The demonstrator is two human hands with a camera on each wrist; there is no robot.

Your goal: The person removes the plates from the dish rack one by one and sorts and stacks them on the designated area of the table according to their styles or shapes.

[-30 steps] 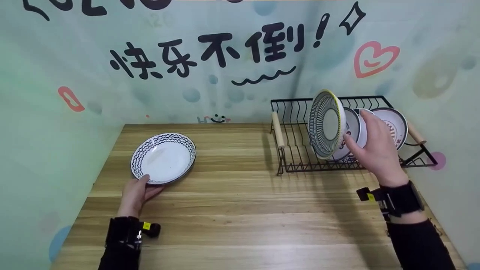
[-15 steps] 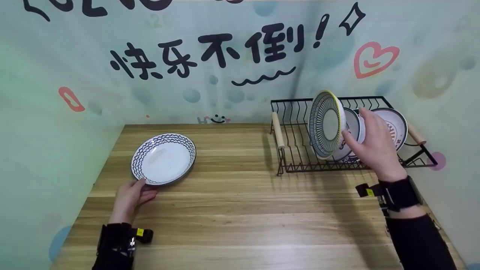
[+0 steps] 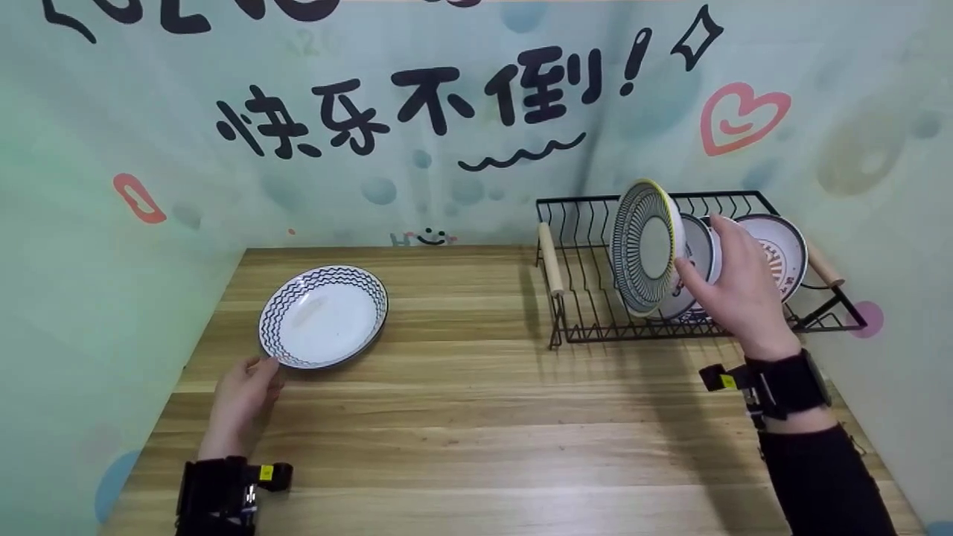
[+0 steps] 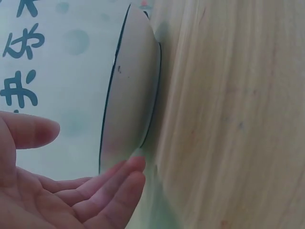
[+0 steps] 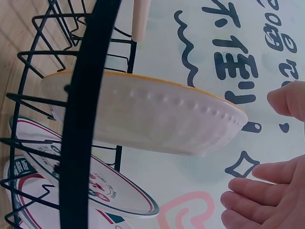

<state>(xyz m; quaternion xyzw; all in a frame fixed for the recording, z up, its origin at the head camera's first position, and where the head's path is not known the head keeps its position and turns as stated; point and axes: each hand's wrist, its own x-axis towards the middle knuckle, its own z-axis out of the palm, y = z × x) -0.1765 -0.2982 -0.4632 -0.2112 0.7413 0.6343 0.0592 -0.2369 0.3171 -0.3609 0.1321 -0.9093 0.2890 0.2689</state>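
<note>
A white plate with a wavy black rim pattern lies on the table at the left. My left hand is by its near-left edge; in the left wrist view the thumb and loosely bent fingers are spread, and nothing is gripped. On the right, a deep dish with a yellow rim and dark radiating lines leans in the black wire rack. My right hand is beside its outer face. The right wrist view shows a gap between the dish and the spread thumb and fingers.
Behind the dish, several patterned plates, among them a round plate, stand in the rack, partly hidden by my right hand. The rack has wooden handles. A printed cloth backdrop rises behind the wooden table.
My left hand has drawn back left and towards me, off the plate's rim. The right hand has shifted only slightly. Plate and dish stay in place.
</note>
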